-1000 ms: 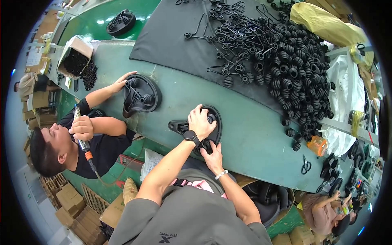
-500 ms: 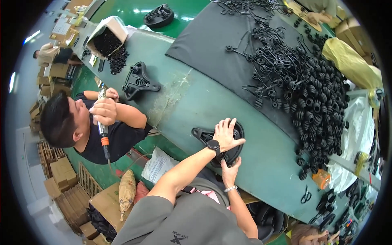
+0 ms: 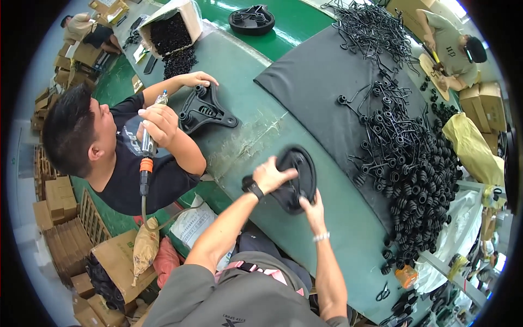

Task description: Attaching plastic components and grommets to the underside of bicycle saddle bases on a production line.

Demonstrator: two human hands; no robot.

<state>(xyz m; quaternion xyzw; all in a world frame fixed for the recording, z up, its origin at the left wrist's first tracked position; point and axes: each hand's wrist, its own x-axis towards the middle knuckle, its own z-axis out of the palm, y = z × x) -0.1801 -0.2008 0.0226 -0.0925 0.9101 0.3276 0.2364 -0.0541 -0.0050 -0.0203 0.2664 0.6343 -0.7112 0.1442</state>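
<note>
Along the smooth, green-topped workbench (image 3: 348, 240) are two black plastic bicycle saddles, undersides up: one between the wearer's two hands, and a second saddle (image 3: 204, 109) under a co-worker's hand (image 3: 199, 78). A third saddle (image 3: 251, 20) lies on the shiny green surface beyond. The held saddle (image 3: 307, 175), blurred, has its wide rounded end to the right and its narrow nose leftward, mostly covered; its long axis runs roughly left to right. It lies right of the left hand (image 3: 273, 175), which grips it with the thumb across the underside, and just beyond the right hand (image 3: 312, 209), whose thumb and fingers clasp the near rim. One heap of black coil springs (image 3: 417, 201), too many to count, lies farther right.
</note>
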